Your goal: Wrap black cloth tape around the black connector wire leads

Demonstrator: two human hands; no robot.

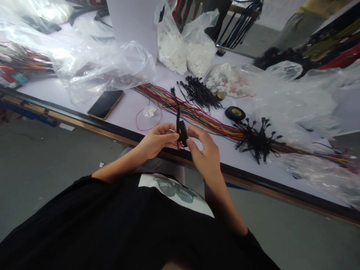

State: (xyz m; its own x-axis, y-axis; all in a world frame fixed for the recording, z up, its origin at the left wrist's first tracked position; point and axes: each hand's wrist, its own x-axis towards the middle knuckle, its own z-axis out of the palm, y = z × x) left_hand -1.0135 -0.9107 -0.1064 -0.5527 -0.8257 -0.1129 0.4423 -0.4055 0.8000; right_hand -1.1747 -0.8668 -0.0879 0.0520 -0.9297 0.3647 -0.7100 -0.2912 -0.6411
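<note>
In front of my body, over the table's near edge, my left hand (159, 140) pinches a thin black cable (178, 112) with a small connector at its upper end. My right hand (205, 150) has its thumb and fingers on a flat black piece (183, 133), which looks like a strip of tape or a small block; I cannot tell which. The piece lies right against the cable, between the two hands. Beyond them a long bundle of coloured wires (194, 112) runs across the table.
A phone (105, 105) lies to the left, near a loop of red wire (137, 122). Behind the wires is a pile of black cables (201, 92). A black tape roll (235, 113) and more black connector leads (258, 140) are to the right. Plastic bags (171, 48) stand at the back.
</note>
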